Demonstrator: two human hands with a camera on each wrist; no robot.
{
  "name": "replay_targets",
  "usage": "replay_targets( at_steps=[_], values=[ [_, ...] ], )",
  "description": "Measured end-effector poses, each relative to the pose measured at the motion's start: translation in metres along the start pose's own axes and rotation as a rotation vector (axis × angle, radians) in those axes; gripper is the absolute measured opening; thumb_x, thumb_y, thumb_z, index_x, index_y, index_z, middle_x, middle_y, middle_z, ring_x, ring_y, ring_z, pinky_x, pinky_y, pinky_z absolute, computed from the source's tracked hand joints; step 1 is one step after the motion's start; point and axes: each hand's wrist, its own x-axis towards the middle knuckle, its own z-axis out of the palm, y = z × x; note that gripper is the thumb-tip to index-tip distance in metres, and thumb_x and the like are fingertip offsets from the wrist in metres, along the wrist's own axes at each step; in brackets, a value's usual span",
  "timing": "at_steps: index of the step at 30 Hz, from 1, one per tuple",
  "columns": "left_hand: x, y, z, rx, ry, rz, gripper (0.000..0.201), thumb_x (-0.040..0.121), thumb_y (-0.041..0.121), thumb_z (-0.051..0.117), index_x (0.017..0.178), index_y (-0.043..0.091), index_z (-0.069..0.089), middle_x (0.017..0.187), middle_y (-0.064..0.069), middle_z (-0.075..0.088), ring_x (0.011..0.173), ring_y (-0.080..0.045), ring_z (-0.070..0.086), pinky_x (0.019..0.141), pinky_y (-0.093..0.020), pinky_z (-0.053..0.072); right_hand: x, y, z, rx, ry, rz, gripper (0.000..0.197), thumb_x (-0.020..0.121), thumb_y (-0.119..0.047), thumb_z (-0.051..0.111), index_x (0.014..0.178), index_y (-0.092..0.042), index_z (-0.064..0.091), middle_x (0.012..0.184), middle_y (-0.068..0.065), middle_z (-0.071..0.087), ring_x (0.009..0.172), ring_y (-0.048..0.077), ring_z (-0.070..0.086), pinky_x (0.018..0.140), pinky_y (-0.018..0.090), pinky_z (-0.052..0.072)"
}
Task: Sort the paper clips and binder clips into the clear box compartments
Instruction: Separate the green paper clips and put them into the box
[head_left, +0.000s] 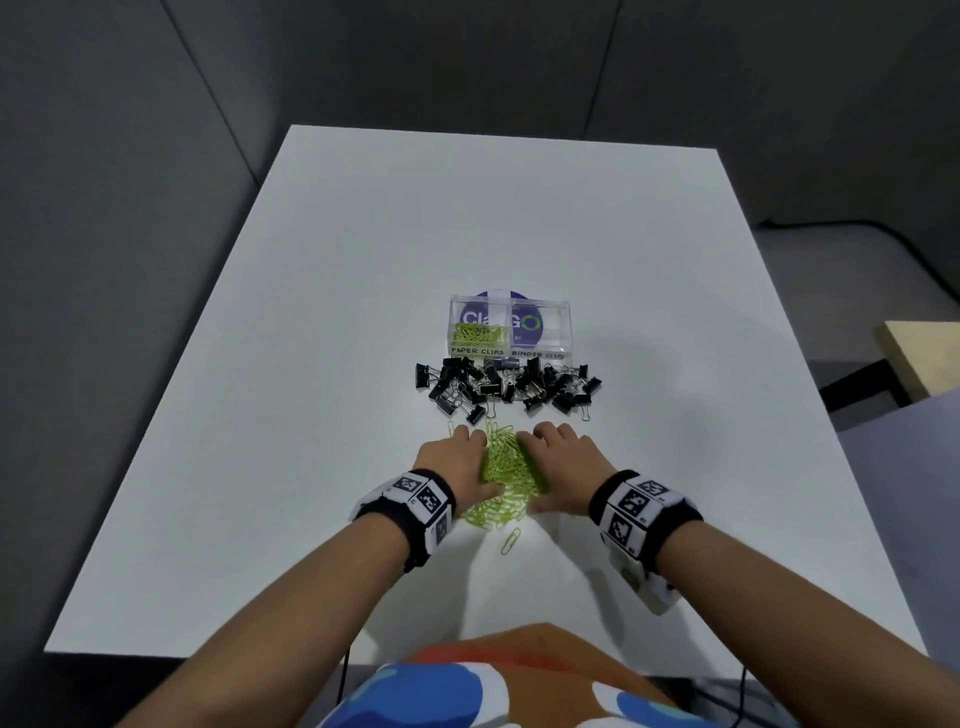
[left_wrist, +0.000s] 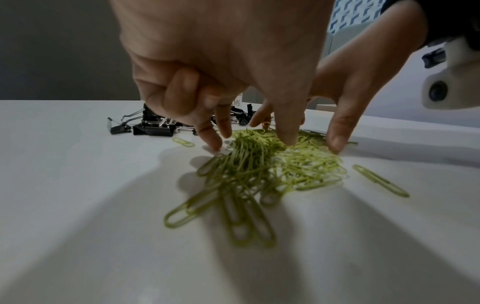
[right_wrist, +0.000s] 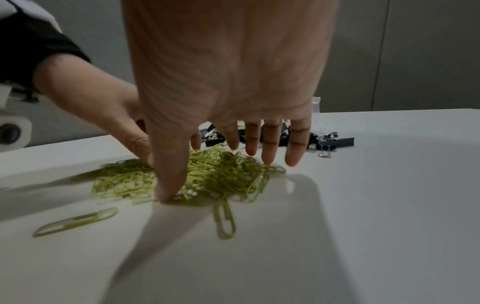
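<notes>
lime-green paper clips (head_left: 506, 470) heaped on white table (head_left: 363, 312), near edge, w/ a few strays lying loose beside the heap, one just toward the body. left hand (head_left: 457, 457) on heap's left side, right hand (head_left: 563, 460) on its right, heap between them, hands close together but not touching in head view. left fingers (left_wrist: 213, 142) pointing down, tips at the table and into the clips, little finger curled in; no clip clearly pinched. right fingers (right_wrist: 269, 148) straight and spread, tips over far edge of heap, thumb (right_wrist: 168, 185) pressed down into the clips at near side. nothing lifted off the table.

black binder clips (head_left: 506, 387) in a loose scatter just beyond the heap, between it and clear box (head_left: 510, 325). box sits mid-table w/ two compartments, handwritten labels on front: left one "paper clips", right one "binder clips". some green clips already in left compartment; right compartment shows only purple printed disc under/behind the box. black wristbands (head_left: 415, 499) w/ square marker tags on both wrists. grey wall panels behind table.
</notes>
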Motion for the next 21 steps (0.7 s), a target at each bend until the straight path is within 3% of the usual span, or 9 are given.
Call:
replay_targets(
  at_steps=[5,10,15,21],
  values=[
    [0.006,0.000,-0.001,0.022,0.000,0.031,0.042,0.091,0.037,0.054,0.123,0.011,0.043,0.119,-0.008,0.054,0.101,-0.027,0.060,0.082,-0.037,0.049,0.002,0.000,0.000,0.085,0.070,-0.005,0.056,0.082,-0.030,0.064,0.130,-0.014,0.040,0.128,0.008,0.043,0.113,0.024,0.043,0.089,0.034,0.046],
    [0.010,-0.004,0.003,0.021,-0.014,0.056,0.036,0.096,0.029,0.044,0.126,0.009,0.040,0.121,-0.009,0.052,0.100,-0.029,0.060,0.079,-0.037,0.048,0.004,0.000,0.002,0.122,0.129,-0.008,0.024,0.091,-0.017,0.050,0.114,-0.009,0.050,0.116,0.011,0.049,0.102,0.028,0.049,0.078,0.038,0.048],
    [0.015,-0.007,0.010,0.021,-0.049,0.083,0.030,0.095,0.008,0.043,0.125,0.006,0.039,0.116,-0.013,0.050,0.095,-0.029,0.059,0.080,-0.039,0.052,0.008,0.002,-0.001,0.141,0.152,-0.032,0.017,0.091,-0.008,0.049,0.106,-0.007,0.056,0.105,0.012,0.055,0.092,0.028,0.054,0.076,0.037,0.049],
    [0.019,-0.012,0.006,-0.063,-0.082,0.124,0.026,0.098,0.010,0.039,0.123,0.004,0.043,0.113,-0.013,0.051,0.092,-0.027,0.059,0.085,-0.037,0.053,0.010,0.008,-0.005,0.245,0.134,-0.001,0.018,0.088,-0.002,0.052,0.101,-0.005,0.064,0.101,0.012,0.061,0.090,0.029,0.060,0.079,0.034,0.048]
  ],
)
